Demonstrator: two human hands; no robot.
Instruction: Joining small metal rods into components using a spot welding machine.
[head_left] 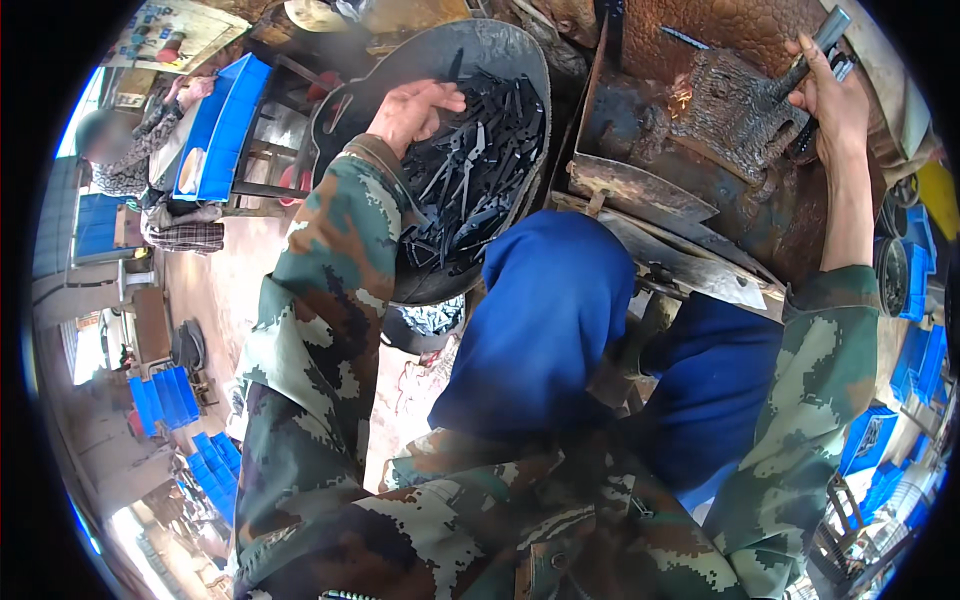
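Note:
My left hand (412, 112) is over a dark tub (352, 128), its fingers closed together. A thin dark metal strip (456, 66) sticks up from its fingertips and seems pinched there. Many flat black metal pieces (478, 150), some of them narrow and pointed, lie heaped in the tub. On the right, my right hand (836, 105) has its fingers around a grey metal rod (818, 50). That rod slants over a rough, dark metal block (725, 115) in a rusty tray. The rod's lower end is partly hidden by my fingers.
A bluish metal strip (685, 38) lies at the back of the rusty tray (640, 185). Below the tub stands a container of shiny metal pieces (433, 316). At far left another person (135, 150) works beside a blue bin (222, 128). More blue bins (165, 400) stand around.

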